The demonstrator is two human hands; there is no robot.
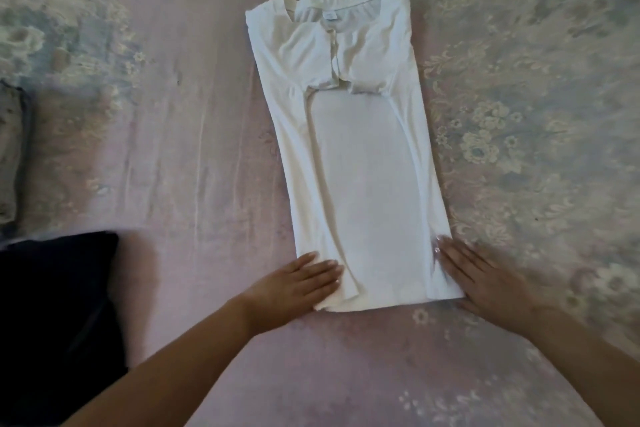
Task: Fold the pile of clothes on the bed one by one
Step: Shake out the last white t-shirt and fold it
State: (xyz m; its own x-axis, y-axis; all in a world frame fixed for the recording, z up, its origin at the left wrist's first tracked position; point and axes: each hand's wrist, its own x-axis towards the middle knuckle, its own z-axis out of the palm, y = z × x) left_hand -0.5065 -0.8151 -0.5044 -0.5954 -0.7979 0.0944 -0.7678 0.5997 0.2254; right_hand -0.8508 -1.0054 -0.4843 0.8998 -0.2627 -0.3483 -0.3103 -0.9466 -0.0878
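A white T-shirt (353, 163) lies flat on the bed, collar away from me, both sides and short sleeves folded inward into a long narrow strip. My left hand (294, 281) rests flat with straight fingers on the hem's left corner. My right hand (485, 277) lies flat at the hem's right corner, fingertips on the cloth, slightly blurred. Neither hand grips the fabric.
The bed carries a pink sheet with pale floral print (180, 156). A dark navy garment (55, 315) lies at the near left. A grey folded item (12, 149) sits at the left edge.
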